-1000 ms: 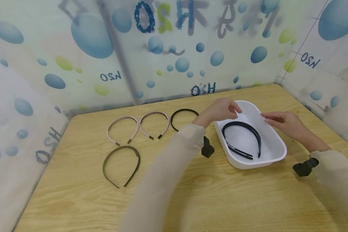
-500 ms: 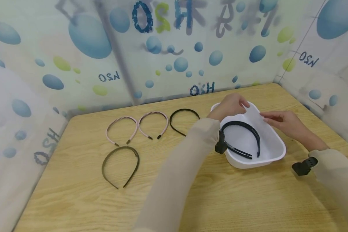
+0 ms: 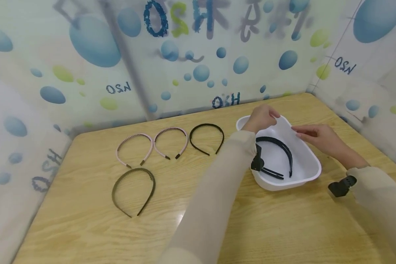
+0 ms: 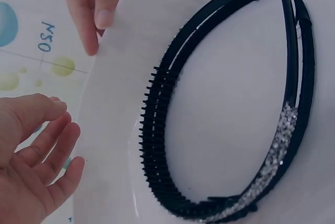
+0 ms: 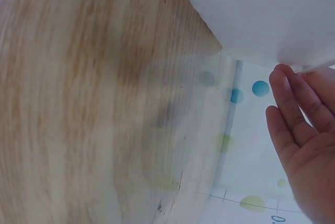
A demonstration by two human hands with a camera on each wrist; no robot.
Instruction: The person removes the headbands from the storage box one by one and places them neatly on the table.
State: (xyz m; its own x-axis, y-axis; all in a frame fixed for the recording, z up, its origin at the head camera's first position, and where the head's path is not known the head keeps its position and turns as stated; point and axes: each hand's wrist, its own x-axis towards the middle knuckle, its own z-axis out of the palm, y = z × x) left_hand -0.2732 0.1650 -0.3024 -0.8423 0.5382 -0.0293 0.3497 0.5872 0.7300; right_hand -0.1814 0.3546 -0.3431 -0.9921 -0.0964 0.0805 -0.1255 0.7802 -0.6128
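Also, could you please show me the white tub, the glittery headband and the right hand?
White tub (image 3: 274,160): head view, bare inside bottom.
Glittery headband (image 4: 274,153): left wrist view, silver glitter strip.
Right hand (image 3: 321,138): head view, middle of the hand.

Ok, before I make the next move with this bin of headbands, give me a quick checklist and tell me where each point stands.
1. Two black headbands inside the white bin: ok.
2. Left hand free of any headband: ok.
3. Right hand firmly gripping the rim: cannot tell; it is at the rim.
4. All headbands in the bin: not ok; two pink headbands, one loose black headband and one olive headband lie on the table.
5. Bin apart from those four: ok.
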